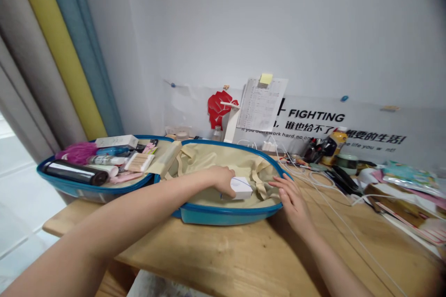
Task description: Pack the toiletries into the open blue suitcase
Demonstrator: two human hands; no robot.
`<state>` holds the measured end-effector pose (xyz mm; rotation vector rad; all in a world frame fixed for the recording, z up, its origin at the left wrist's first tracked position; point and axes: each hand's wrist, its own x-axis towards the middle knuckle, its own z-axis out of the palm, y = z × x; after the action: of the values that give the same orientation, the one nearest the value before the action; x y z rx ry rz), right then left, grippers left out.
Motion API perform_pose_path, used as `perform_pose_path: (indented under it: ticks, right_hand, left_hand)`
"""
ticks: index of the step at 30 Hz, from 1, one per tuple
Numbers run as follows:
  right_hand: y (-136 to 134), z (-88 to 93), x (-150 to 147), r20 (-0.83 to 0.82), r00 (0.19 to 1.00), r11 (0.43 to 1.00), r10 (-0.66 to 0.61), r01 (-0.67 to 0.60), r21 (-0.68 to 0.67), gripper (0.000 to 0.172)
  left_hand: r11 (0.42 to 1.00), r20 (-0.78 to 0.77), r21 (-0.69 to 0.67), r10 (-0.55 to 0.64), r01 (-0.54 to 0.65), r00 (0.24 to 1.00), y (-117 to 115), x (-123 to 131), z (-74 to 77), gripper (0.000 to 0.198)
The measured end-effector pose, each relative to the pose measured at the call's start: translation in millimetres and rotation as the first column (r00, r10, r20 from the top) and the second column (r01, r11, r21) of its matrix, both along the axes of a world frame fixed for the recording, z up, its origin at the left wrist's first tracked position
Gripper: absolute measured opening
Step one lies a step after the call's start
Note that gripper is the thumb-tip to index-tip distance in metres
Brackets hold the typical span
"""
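While the left hand (pixel 223 181) is grasping a small white box (pixel 242 189) inside the open blue suitcase (pixel 226 216), the right hand (pixel 291 202) is resting open, apparently touching the suitcase's rim (pixel 258 211).

The left arm (pixel 118 218) stretched forward and inward, with the left hand (pixel 223 181) bent down at the wrist and its fingers (pixel 232 190) curled. The right hand (pixel 292 204) lay palm-down further right, its fingers (pixel 278 185) spread apart.

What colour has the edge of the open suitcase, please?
The rim of the open suitcase is bright blue; it shows best in the head view.
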<state>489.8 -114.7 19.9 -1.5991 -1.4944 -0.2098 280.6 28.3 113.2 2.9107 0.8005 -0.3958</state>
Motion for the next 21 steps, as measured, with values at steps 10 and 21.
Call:
perform_pose_path:
  ticks: [10, 21]
  right_hand:
    - [0.8, -2.3, -0.6, 0.001, 1.000, 1.000, -0.011, 0.011, 0.007, 0.045]
    - [-13.6, -10.7, -19.7, 0.128, 0.992, 1.000, 0.025, -0.027, 0.014, 0.042]
  left_hand:
    - [0.998, -0.021, -0.049, -0.035, 0.034, 0.999, -18.6, 39.2, -25.5, 0.076]
    - [0.999, -0.017, -0.019, -0.036, 0.035, 0.999, -19.4, 35.7, -31.2, 0.071]
